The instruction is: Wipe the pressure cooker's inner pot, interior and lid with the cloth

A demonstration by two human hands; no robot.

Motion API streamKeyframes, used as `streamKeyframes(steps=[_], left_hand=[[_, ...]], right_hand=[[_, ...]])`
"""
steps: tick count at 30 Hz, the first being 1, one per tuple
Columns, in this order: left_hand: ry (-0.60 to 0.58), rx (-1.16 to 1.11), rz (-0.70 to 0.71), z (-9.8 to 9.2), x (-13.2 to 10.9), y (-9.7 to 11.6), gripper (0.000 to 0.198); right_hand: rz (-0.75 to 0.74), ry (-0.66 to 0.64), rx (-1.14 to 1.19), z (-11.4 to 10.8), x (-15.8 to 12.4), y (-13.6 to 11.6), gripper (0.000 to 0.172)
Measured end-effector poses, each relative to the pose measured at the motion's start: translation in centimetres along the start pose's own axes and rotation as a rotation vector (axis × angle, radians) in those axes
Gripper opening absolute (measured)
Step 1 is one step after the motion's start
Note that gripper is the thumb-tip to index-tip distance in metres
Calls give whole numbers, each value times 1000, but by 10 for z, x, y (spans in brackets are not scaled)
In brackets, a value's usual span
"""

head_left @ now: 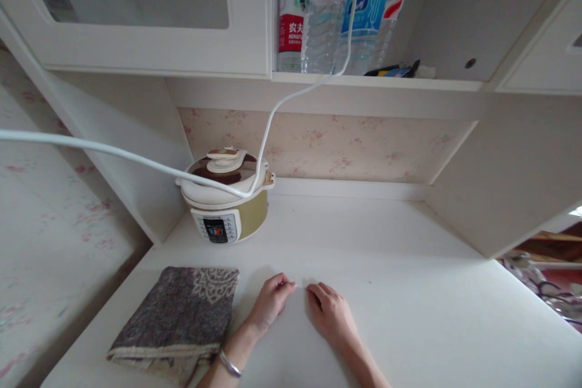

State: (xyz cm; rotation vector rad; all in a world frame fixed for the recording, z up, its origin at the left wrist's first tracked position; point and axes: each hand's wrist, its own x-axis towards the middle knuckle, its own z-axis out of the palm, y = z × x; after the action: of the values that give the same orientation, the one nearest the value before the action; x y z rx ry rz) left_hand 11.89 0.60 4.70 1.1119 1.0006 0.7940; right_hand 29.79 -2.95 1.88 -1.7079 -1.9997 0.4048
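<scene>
My left hand (pixel 273 300) rests on the white tabletop (pixel 400 321) with its fingers curled in and nothing visible in them. A silver bangle (pixel 230 364) circles that wrist. Just to its right, my right hand (pixel 331 312) lies knuckles up on the same surface, fingers bent under and holding nothing that I can see. The two hands are a small gap apart. Left of my left hand is a folded grey-brown towel (pixel 182 309) with a pale pattern at one corner. Behind the towel stands an olive and white electric pressure cooker (pixel 225 200), lid on.
A white cable (pixel 291 97) hangs from the upper shelf, dips in front of the cooker and runs off left. Several plastic bottles (pixel 324 27) stand on that shelf. Cabinet side panels (pixel 509 170) bound the tabletop, with a floral wall (pixel 327 145) behind.
</scene>
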Motion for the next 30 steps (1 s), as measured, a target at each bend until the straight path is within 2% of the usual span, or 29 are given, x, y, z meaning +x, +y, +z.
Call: streamKeyframes(steps=[12, 15, 17, 19, 21, 25, 30], left_hand=[[-5, 4, 13, -2, 3, -7, 29], [-6, 25, 19, -3, 5, -9, 29], [12, 70, 26, -2, 4, -8, 28], [63, 120, 26, -1, -2, -8, 28], [115, 151, 31, 0, -13, -9, 29], [164, 207, 66, -3, -49, -21, 35], [247, 222, 106, -9, -79, -36, 45]], right_hand=[[27, 5, 50, -2, -1, -3, 33], [104, -28, 190, -5, 6, -2, 29], [231, -128, 370, -11, 20, -2, 25], [348, -244, 583, -22, 40, -5, 23], [352, -283, 722, -37, 66, -15, 25], [266, -210, 786, -63, 134, -53, 38], [374, -139, 946, -69, 231, -116, 54]])
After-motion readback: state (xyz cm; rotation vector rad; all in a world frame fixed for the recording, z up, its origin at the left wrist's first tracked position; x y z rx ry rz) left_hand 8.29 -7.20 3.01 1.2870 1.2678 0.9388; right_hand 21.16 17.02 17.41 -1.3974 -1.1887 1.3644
